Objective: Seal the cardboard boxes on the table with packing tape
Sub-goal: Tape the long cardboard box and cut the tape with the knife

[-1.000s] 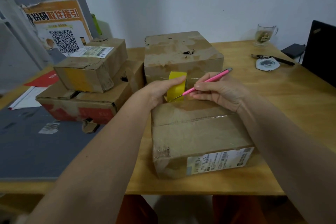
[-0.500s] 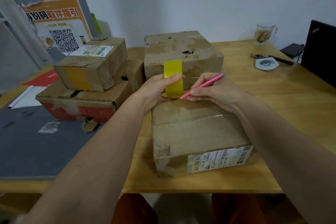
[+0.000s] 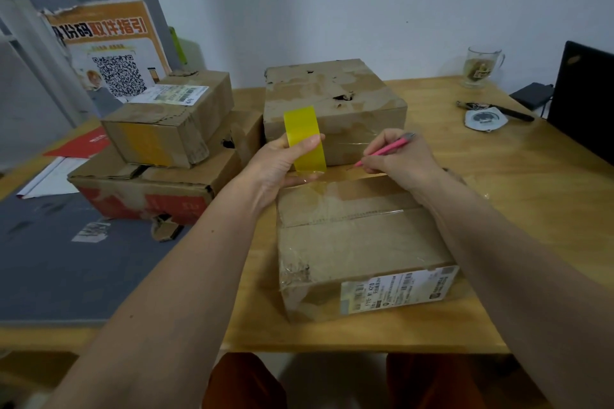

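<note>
1. Cardboard box (image 3: pixel 362 242) sits at the near edge of the wooden counter (image 3: pixel 531 196), label facing the person, clear tape glinting along its far top edge.
2. Left hand (image 3: pixel 282 169) grips the yellow tape roll (image 3: pixel 304 138), upright just above the box's far edge.
3. Right hand (image 3: pixel 402 156) pinches a pink cutter (image 3: pixel 385 151), tip down at that same edge.
4. Behind, a bigger box (image 3: pixel 332 100); to the left, two more boxes stacked (image 3: pixel 159 149).
</note>
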